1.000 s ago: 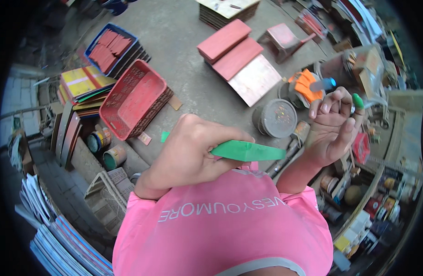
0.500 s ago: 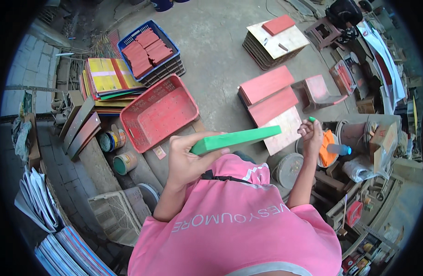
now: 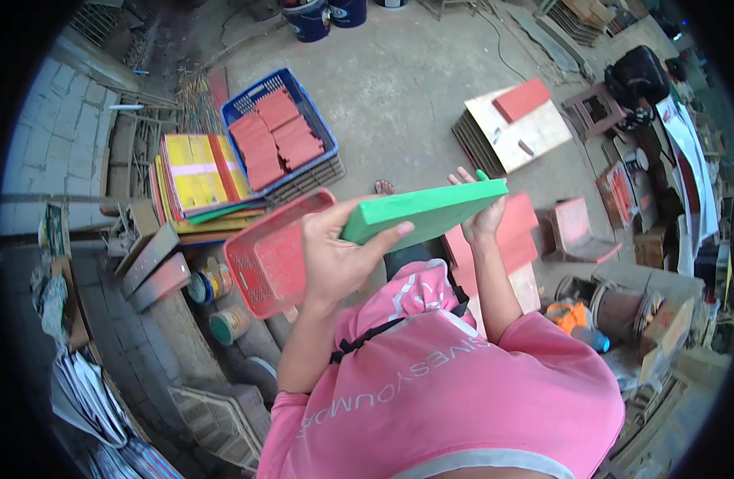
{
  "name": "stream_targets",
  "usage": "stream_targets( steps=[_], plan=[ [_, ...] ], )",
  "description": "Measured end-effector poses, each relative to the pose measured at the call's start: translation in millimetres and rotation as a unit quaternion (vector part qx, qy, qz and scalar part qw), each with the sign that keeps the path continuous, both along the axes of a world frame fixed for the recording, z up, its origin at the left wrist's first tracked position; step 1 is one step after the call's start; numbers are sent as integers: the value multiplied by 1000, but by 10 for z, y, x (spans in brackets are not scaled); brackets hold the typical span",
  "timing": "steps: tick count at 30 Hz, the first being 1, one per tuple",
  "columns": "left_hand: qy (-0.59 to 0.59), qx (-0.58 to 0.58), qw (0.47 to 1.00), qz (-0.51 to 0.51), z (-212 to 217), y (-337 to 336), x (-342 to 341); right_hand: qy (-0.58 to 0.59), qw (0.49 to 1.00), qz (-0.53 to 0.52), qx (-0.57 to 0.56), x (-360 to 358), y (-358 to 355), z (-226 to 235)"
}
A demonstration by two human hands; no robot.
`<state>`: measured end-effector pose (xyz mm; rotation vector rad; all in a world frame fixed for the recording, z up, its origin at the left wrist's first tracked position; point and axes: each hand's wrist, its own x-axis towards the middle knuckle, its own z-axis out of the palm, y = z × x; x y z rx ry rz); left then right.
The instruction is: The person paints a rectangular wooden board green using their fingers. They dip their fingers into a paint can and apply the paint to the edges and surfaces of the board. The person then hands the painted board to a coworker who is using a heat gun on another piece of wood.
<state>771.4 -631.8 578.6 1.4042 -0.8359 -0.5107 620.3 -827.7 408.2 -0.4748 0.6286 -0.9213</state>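
My left hand (image 3: 332, 259) grips the left end of a flat green slab (image 3: 431, 214), its thumb on the near face and the other fingers partly hidden behind. The slab is raised at chest height and slightly tilted. At the slab's far right end is my right hand (image 3: 486, 222), palm up with fingers spread; the slab covers part of it, and whether they touch I cannot tell. One of its fingers wears a green tip (image 3: 482, 175). Below lie red boards (image 3: 517, 227), partly covered by my right arm.
Left of me stand a red plastic crate (image 3: 243, 275), a blue crate (image 3: 328, 148) holding red pieces, and a stack of coloured sheets (image 3: 197, 172). Ahead right, a pale board (image 3: 534, 140) on crates carries a red block (image 3: 522, 100). A reddish stool (image 3: 578, 231) is at the right.
My right hand has moved left and forward to the slab's right end, its fingers spreading. The slab has swung a little up and right in my left hand. The whole view has shifted.
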Motion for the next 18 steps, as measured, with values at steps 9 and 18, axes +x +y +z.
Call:
stream_targets(
  steps=[9, 18],
  plan=[
    [-72, -69, 991, -93, -244, -2628, 1756, 56, 998, -9, -23, 1495, -2742, -134],
    [-56, -151, 970, -183, -145, -4925, 2928, -8, 994, -71, -88, 2481, -4630, 556]
  ],
)
